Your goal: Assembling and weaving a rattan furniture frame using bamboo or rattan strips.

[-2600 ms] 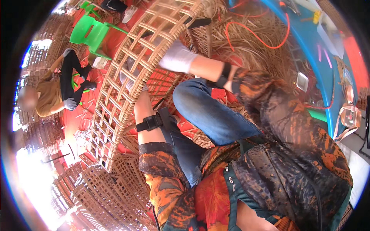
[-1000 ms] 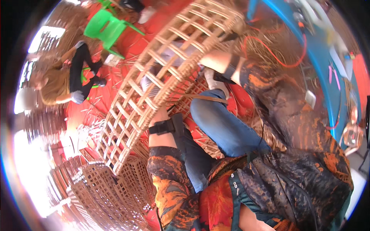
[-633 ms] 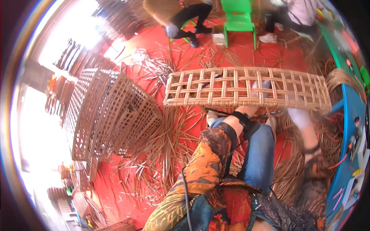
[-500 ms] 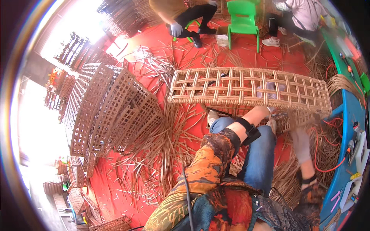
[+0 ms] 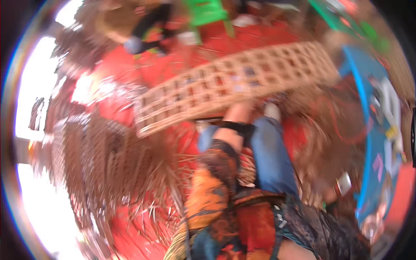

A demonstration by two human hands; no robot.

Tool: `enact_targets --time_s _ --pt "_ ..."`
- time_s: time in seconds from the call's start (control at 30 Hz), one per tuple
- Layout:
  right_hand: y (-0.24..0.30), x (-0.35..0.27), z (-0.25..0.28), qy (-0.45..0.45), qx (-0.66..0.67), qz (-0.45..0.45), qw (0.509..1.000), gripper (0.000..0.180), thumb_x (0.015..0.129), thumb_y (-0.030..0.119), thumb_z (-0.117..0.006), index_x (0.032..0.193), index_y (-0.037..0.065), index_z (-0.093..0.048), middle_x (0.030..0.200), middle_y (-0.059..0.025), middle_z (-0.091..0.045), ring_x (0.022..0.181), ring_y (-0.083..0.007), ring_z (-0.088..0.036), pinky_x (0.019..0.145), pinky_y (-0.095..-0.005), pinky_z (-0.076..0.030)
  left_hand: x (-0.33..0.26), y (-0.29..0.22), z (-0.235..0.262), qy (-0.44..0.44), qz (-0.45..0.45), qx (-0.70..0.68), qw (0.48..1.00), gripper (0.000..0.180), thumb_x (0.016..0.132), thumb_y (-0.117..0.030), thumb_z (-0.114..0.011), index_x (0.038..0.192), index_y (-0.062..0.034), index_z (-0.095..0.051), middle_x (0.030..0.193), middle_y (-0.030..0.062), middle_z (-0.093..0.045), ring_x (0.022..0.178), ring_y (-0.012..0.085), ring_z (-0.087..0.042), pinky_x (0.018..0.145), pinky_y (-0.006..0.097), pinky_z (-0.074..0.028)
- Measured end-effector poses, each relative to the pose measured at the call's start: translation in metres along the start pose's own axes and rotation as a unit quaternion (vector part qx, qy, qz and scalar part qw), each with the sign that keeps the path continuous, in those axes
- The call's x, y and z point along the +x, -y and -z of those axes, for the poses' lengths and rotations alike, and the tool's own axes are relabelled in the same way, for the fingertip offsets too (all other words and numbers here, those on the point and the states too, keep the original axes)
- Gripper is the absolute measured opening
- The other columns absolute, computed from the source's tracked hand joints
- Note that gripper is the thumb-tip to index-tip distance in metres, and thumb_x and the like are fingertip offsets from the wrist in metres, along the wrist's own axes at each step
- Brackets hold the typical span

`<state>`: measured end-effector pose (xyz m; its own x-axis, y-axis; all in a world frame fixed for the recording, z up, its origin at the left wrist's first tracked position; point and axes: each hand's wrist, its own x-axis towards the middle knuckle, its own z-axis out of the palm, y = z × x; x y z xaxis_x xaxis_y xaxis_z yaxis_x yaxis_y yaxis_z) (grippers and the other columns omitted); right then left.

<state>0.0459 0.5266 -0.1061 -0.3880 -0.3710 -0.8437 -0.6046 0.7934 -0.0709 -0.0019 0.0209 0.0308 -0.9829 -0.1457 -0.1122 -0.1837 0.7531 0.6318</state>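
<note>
A long woven rattan lattice frame (image 5: 208,76) is held up in front of my knees, tilted with its right end farther away. My left hand (image 5: 241,85), partly hidden behind the strips, is closed on its near middle part, where a pale glove shows through the gaps. The forearm has a black band at the wrist and a patterned sleeve. At the lower right, my right sleeve (image 5: 333,225) reaches toward the blue table. My right hand cannot be clearly made out in the motion blur there, and whether it holds anything is hidden.
Stacked lattice pieces (image 5: 99,160) stand at left on the red floor (image 5: 134,229). Loose strips lie about. A green chair (image 5: 206,13) and a seated person (image 5: 143,26) are ahead. A blue table (image 5: 362,95) with tools runs along the right, an orange cord (image 5: 338,125) beside it.
The view has swung and blurred. The lattice frame has moved left and tilted, left end nearer. My right arm has shifted from beside the frame's right end down toward the lower right.
</note>
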Motion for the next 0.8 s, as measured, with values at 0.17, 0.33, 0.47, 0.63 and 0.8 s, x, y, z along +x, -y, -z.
enact_targets --time_s 0.17,0.33,0.47,0.63,0.8 --pt "0.07 0.053 0.236 -0.487 0.156 0.2 0.836 0.026 0.09 0.02 -0.051 0.11 0.007 -0.059 0.094 -0.0179 -0.063 0.086 -0.0367 -0.06 0.076 -0.0449 -0.048 0.034 0.056 -0.026 -0.147 -0.049 0.49 0.858 0.025 0.085 -0.008 -0.05 0.107 -0.0076 -0.061 0.102 0.0127 -0.063 0.101 0.0274 -0.059 0.085 0.039 -0.046" --pt "0.115 0.081 0.368 -0.542 0.118 0.231 0.8 0.025 0.09 0.018 -0.052 0.109 0.004 -0.059 0.099 -0.016 -0.065 0.093 -0.0343 -0.061 0.08 -0.0389 -0.049 0.027 0.041 -0.037 -0.046 -0.062 0.561 0.824 0.033 0.087 -0.013 -0.049 0.12 -0.0077 -0.055 0.115 0.0118 -0.058 0.104 0.0262 -0.058 0.089 0.037 -0.046" --pt "0.155 0.095 0.424 -0.433 0.341 0.258 0.793 0.03 0.092 0.02 -0.048 0.116 0.003 -0.056 0.11 -0.0157 -0.062 0.1 -0.0268 -0.06 0.086 -0.035 -0.047 0.034 0.052 -0.034 -0.079 0.012 0.36 0.929 0.033 0.091 -0.017 -0.048 0.122 -0.0077 -0.052 0.116 0.0137 -0.056 0.097 0.0281 -0.06 0.08 0.04 -0.05" --pt "0.097 0.158 0.363 -0.422 0.241 0.264 0.833 0.033 0.092 0.022 -0.046 0.119 0.004 -0.056 0.118 -0.0175 -0.057 0.109 -0.024 -0.055 0.093 -0.0349 -0.044 0.038 0.05 -0.02 -0.094 0.084 0.23 0.965 0.024 0.091 -0.017 -0.049 0.11 -0.0054 -0.056 0.098 0.0156 -0.061 0.083 0.029 -0.063 0.069 0.04 -0.051" --pt "0.08 0.1 0.358 -0.544 0.07 0.254 0.797 0.024 0.085 0.016 -0.046 0.092 0.003 -0.065 0.092 -0.0211 -0.064 0.086 -0.0362 -0.062 0.077 -0.0409 -0.049 0.042 0.028 0.002 -0.116 0.111 0.163 0.973 0.018 0.09 -0.016 -0.051 0.098 -0.0032 -0.06 0.08 0.0174 -0.065 0.068 0.0298 -0.066 0.057 0.039 -0.052"
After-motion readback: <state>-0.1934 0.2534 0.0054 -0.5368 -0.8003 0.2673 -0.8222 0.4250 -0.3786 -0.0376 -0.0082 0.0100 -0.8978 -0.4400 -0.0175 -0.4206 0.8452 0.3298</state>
